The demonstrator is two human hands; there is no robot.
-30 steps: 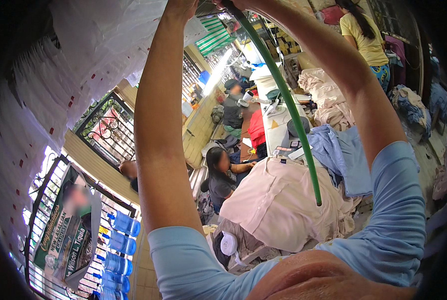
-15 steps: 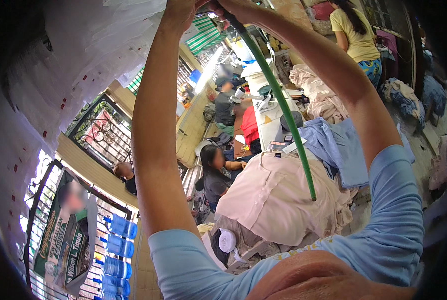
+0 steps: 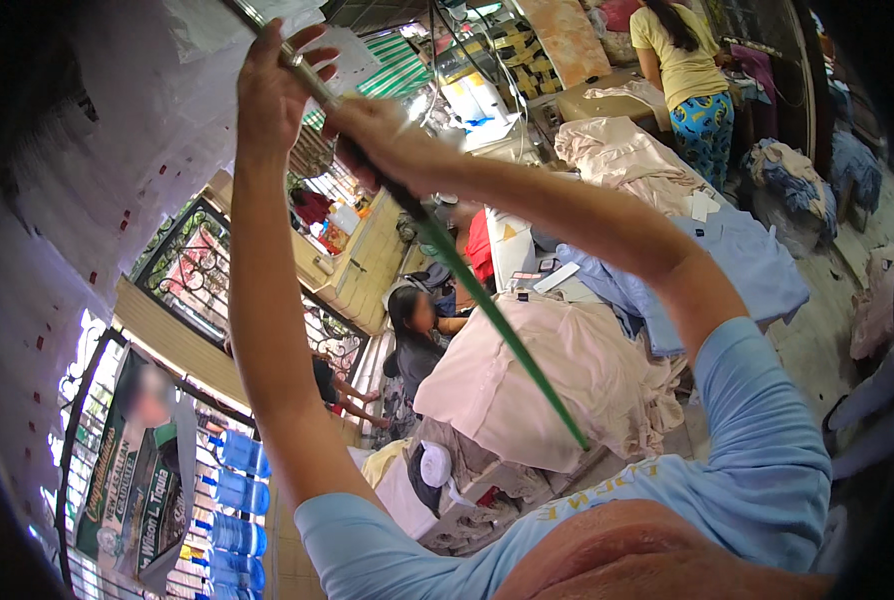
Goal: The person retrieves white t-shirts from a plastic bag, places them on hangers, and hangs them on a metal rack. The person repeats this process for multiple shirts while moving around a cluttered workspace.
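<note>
A long pole [image 3: 487, 310], green below and metallic above, slants from the upper left down over the pale pink garments. My right hand [image 3: 392, 145] is closed around its middle, near a dark section. Higher up, my left hand [image 3: 279, 90] touches the metal part, its fingers loosely apart and the pole lying across it. Both arms are raised. White translucent sheets [image 3: 147, 130] hang at the upper left, near the pole's upper end, which runs out of view.
Pale pink garments [image 3: 537, 370] lie piled before me, blue garments [image 3: 727, 255] to their right. A person [image 3: 417, 330] sits left of the pile; another in a yellow shirt [image 3: 682, 65] stands at the far right. Blue water jugs [image 3: 237, 535] and a banner [image 3: 137, 470] are at left.
Both hands have come lower and left, and now sit apart along the pole. The pole's metal upper part has come into view, and its green tip has shifted down and left.
</note>
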